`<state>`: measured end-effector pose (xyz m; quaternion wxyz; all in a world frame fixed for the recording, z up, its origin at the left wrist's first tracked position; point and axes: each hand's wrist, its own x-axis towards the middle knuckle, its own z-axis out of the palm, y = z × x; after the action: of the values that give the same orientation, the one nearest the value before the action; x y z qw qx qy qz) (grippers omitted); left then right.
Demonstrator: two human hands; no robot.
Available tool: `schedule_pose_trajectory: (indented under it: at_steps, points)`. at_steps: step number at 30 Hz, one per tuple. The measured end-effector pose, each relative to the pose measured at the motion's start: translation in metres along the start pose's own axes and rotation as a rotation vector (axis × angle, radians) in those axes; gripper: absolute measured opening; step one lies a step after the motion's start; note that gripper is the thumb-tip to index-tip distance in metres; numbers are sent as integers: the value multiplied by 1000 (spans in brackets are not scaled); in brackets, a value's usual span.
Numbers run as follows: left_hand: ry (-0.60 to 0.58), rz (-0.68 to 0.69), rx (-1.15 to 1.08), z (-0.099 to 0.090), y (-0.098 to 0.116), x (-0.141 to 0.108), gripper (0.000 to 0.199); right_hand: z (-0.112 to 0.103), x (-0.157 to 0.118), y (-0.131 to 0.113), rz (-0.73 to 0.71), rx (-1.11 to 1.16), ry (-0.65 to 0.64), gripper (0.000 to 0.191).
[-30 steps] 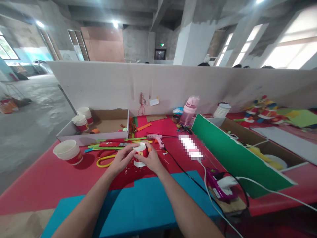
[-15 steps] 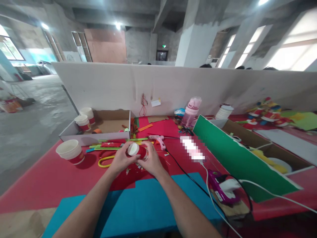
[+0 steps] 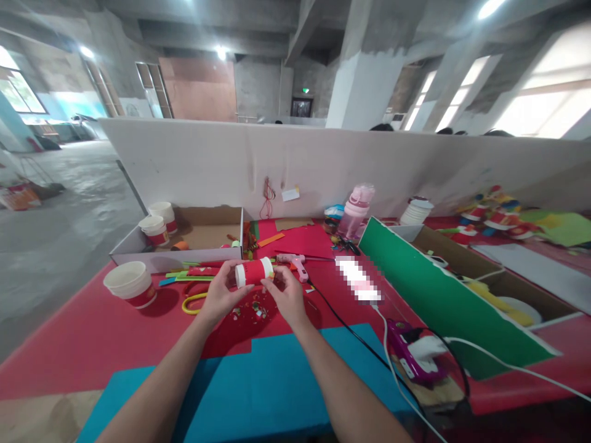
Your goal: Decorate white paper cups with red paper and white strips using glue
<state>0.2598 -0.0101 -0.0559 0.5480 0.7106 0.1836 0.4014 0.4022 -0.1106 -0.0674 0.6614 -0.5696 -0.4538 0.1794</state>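
Note:
Between my two hands is a paper cup [image 3: 255,272] with a red band around its middle and white at both ends, lying on its side in the air over the red table. My left hand [image 3: 227,294] grips its left end, fingers behind and thumb below. At the right end, my right hand [image 3: 285,295] pinches it near a small yellowish bit. Paper scraps [image 3: 258,309] lie on the table under the cup. Just beyond my right hand is a pink glue gun [image 3: 298,264]. Yellow-handled scissors [image 3: 192,303] rest left of my left hand.
Stacked paper cups [image 3: 132,284] stand at the left, before an open cardboard box [image 3: 157,262]. A green-sided box [image 3: 443,295] and a purple power strip [image 3: 413,354] are at the right, with cables across the table. Behind stand a pink bottle [image 3: 356,212] and a white partition [image 3: 198,160].
Both hands have turned the cup from end-facing to sideways, so its red band now shows along its length. My right hand has shifted slightly right, toward the cup's end.

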Motion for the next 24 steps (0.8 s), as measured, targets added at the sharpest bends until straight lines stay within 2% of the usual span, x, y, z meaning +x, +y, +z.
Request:
schedule_pose_trajectory:
  at_steps: [1,4,8,10,13,16,18,21,24]
  points:
    - [7,-4,17,-1,0,0,52,-1,-1,-1,-16,-49,16,26]
    - [56,11,51,-4,0,2,52,-4,-1,0,-16,-117,53,34]
    - [138,127,117,-9,0,4,53,-6,1,5,14,-172,-6,38]
    - [145,186,154,-10,-1,5,51,-6,2,7,17,-189,-10,32]
    - [100,257,212,-10,-2,4,48,-4,5,10,68,-39,31,22]
    - [18,300,264,-7,-2,2,46,-2,7,9,182,204,9,28]
    - [-36,310,313,-5,0,0,44,-2,8,8,202,286,11,29]
    - [-80,322,374,-4,5,-1,42,-7,8,5,140,217,21,22]
    - [-105,324,430,-3,7,-2,43,-13,8,1,-25,-60,25,20]
